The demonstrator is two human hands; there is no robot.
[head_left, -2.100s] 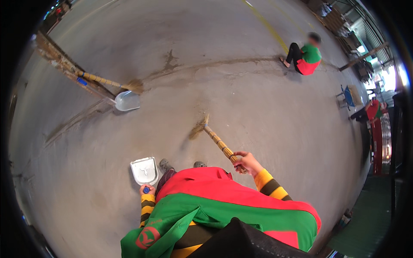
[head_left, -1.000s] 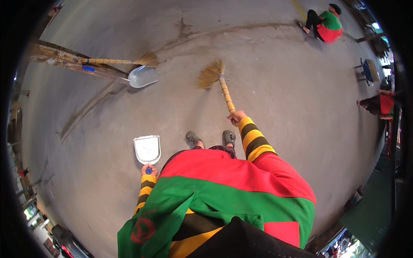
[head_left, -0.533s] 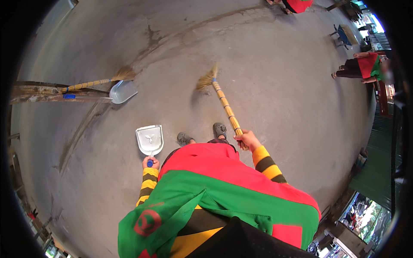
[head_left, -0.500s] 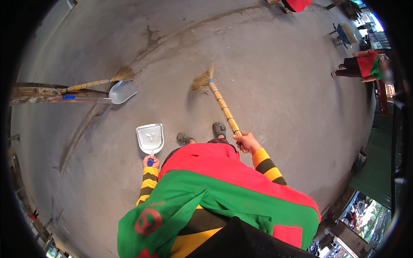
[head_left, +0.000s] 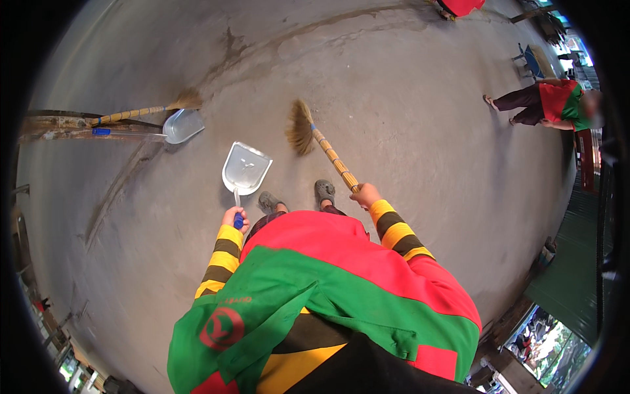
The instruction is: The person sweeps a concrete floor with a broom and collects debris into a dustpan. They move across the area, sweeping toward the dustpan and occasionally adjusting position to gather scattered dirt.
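Observation:
My left hand point(head_left: 235, 219) is closed round the blue grip of a long-handled metal dustpan point(head_left: 247, 169). Its silvery pan tilts forward and to the right, ahead of my left shoe. In my right hand point(head_left: 366, 196) is the upper end of a broom point(head_left: 333, 156) with a banded, straw-coloured handle. The handle slants forward and left, and the fanned bristles point(head_left: 301, 128) are over the floor to the right of the pan, apart from it. Whether the bristles touch the floor I cannot tell.
At the left, a second broom point(head_left: 134, 115) and another dustpan point(head_left: 182, 126) lie by a wooden beam point(head_left: 59, 125). A person in red and green point(head_left: 558, 105) stands at the right, near a blue wheelbarrow point(head_left: 535, 60). Another red garment point(head_left: 462, 6) shows at the far edge.
The dustpan in my left hand has swung forward and right, its pan tilting. My broom's bristles have shifted slightly left, bringing them nearer the pan. The person at the right has changed stance.

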